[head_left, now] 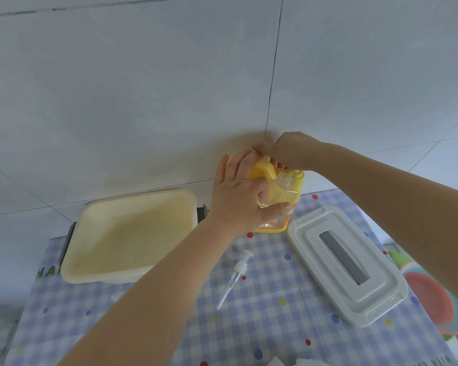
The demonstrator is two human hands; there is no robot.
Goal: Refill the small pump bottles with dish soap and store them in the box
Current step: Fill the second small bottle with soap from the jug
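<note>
Presently we are at the filling step: our left hand grips a small clear pump bottle against the yellow dish soap jug, while our right hand closes around the jug's top. Its pump head lies detached on the checked cloth, between the open box and its lid. Next, we judge, the jug's mouth must meet the bottle's narrow neck squarely, or soap will spill.

On the table, the open box sits to my left and its lid to my right. A pump head lies between them. Behind it, near the wall, stands the dish soap jug.
</note>
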